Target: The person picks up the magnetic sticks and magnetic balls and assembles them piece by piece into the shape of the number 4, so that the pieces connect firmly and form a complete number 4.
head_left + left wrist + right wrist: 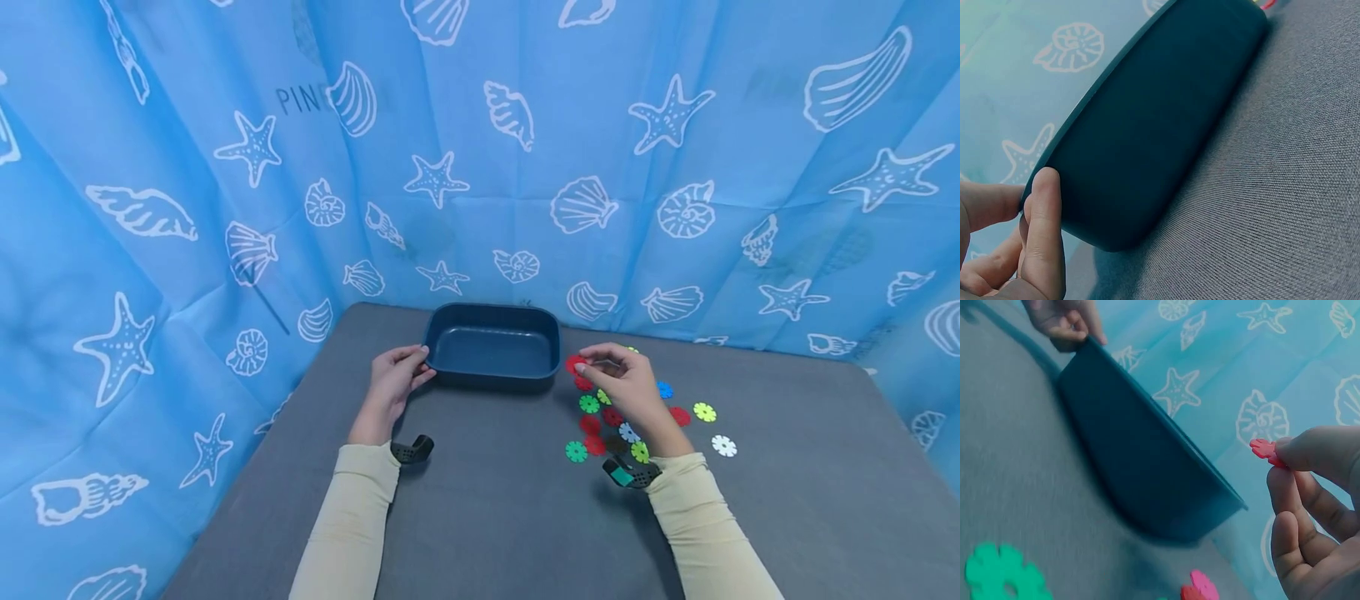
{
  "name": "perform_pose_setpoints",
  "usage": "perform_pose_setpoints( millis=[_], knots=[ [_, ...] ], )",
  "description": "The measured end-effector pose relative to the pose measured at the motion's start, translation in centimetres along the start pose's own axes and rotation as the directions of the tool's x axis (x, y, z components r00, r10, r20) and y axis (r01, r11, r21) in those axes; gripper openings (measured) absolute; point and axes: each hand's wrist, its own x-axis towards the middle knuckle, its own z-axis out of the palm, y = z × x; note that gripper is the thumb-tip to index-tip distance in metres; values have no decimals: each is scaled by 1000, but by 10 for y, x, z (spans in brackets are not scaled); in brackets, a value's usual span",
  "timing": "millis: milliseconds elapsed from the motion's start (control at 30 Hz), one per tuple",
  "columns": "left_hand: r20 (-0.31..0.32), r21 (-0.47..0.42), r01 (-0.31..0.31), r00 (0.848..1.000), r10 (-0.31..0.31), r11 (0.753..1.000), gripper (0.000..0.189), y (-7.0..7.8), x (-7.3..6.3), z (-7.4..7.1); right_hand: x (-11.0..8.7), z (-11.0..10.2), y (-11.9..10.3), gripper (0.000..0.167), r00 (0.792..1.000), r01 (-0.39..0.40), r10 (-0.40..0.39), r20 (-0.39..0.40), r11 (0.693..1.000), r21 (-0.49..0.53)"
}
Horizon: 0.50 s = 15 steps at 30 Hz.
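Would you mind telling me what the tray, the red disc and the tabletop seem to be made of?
Tray: probably moulded plastic, dark blue, matt with a soft sheen and rounded corners. Red disc: likely plastic, thin, notched edge, even colour. Tabletop: grey woven fabric; the weave shows in the left wrist view.

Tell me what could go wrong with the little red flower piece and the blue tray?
The right hand pinches the red piece only by its edge, so it might slip and fall onto the grey table before reaching the tray. The left hand holds just one corner of the tray, so a bump could slide it. The wrist also hovers over loose pieces and might scatter them.
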Motion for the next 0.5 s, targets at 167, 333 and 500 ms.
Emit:
perform_pose_setpoints(
  millis=[167, 333, 500],
  knots=[
    [3, 0, 10, 1000, -10, 1000, 38, 0, -2, 0, 8, 11, -4, 33, 1000, -21, 21, 0, 1000, 17],
    [-5, -1, 11, 1000, -11, 1000, 36, 1, -2, 0, 15, 20, -8, 33, 999, -24, 24, -21, 999, 35],
    [-6, 5, 8, 1000, -8, 1000, 36, 2, -2, 0, 21, 27, -9, 35, 998, -36, 37, -57, 999, 15]
  ],
)
